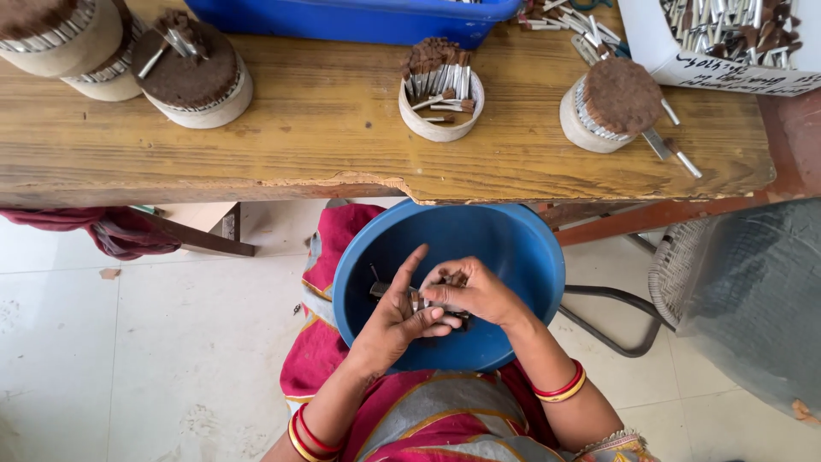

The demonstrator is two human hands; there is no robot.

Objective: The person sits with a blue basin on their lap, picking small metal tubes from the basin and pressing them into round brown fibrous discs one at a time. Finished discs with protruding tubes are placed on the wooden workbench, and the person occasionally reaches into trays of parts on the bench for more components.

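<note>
— Two hands meet over a blue basin, seen from above. What frames them?

— Largest first: a long wooden worktop runs across the upper frame, its near edge chipped. On its far side sit a blue tub and, at the right corner, a white box full of small brush heads.

— And below the worktop?

— A round blue basin rests on the person's lap, over red and grey cloth, above a pale tiled floor. Part of a wicker chair shows to the right.

— What stands on the worktop itself?

— Several round white holders. One at the left is packed tight with brown-tipped brush heads, another at the right likewise, and a half-filled one stands between them. Loose brush heads lie beside the right holder.

— Now the hands.

— The left hand is spread, fingers pointing up, with a small bunch of metal-ferruled brush heads lying across its palm, inside the basin. The right hand is curled, its fingertips pinching at that bunch. The two hands touch. Red and yellow bangles ring both wrists.
</note>
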